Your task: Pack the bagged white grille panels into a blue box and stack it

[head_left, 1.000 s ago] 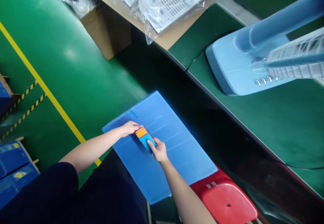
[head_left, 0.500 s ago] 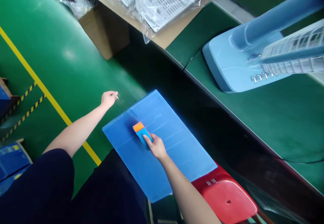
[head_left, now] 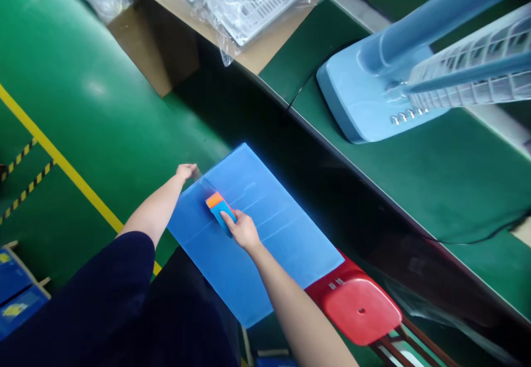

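Observation:
A flat blue plastic sheet (head_left: 290,234) lies tilted in front of my body, its lower right part over a red stool. Over the sheet my right hand (head_left: 244,231) grips a small blue box with an orange end (head_left: 222,212), thumb on top. Faint pale lines cross the sheet's surface. My left hand (head_left: 187,172) is closed in a pinch just off the sheet's upper left edge. Its fingertips are blurred; something thin and see-through may be in them, but I cannot make it out.
The red stool (head_left: 360,309) stands at lower right. A green-topped bench (head_left: 415,184) runs along the right, bearing a light blue fan base (head_left: 365,96) and white grilles in clear plastic (head_left: 257,2). A cardboard box (head_left: 157,46) sits below. Yellow lines (head_left: 78,182) mark the floor.
My left hand has moved right, closer to the sheet's upper left edge. The right hand still holds the box over the sheet. The whole view has shifted slightly.

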The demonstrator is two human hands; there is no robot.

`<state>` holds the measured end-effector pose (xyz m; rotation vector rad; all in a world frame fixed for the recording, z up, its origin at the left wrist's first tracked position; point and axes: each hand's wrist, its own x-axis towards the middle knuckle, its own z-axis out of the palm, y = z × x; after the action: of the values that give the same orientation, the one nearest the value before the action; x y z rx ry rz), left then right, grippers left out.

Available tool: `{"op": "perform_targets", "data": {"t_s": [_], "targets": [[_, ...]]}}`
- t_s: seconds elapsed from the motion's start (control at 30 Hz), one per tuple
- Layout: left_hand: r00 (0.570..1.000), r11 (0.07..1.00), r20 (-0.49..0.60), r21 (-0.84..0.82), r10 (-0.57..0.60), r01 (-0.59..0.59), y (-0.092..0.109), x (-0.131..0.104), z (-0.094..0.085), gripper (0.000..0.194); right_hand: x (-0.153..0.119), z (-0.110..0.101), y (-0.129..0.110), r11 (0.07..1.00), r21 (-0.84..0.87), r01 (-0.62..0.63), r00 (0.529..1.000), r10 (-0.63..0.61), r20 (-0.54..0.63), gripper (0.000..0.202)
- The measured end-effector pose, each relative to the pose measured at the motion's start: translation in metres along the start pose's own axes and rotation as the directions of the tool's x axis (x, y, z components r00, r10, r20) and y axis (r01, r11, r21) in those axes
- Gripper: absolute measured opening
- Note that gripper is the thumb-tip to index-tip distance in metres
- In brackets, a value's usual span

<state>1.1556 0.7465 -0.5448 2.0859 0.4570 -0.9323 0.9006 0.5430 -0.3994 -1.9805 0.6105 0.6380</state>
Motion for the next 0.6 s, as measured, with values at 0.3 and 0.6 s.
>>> {"op": "perform_targets", "data": {"t_s": [0.3,0.6], "targets": [[0.986,0.969,0.111,0.201,0.124,-0.145,0.022,-0.016,-0.020,0.059,-0.001,-0.001,-0.021,0.998,-0.067,-0.019,0.999,0.021,0.026,0.049],[0.901,0.889,0.382,0.312,0.205,-0.334,0.032,-0.067,-0.038,0.088,-0.037,-0.019,-0.005,0.998,-0.053,-0.042,0.999,0.042,-0.013,0.052]]}}
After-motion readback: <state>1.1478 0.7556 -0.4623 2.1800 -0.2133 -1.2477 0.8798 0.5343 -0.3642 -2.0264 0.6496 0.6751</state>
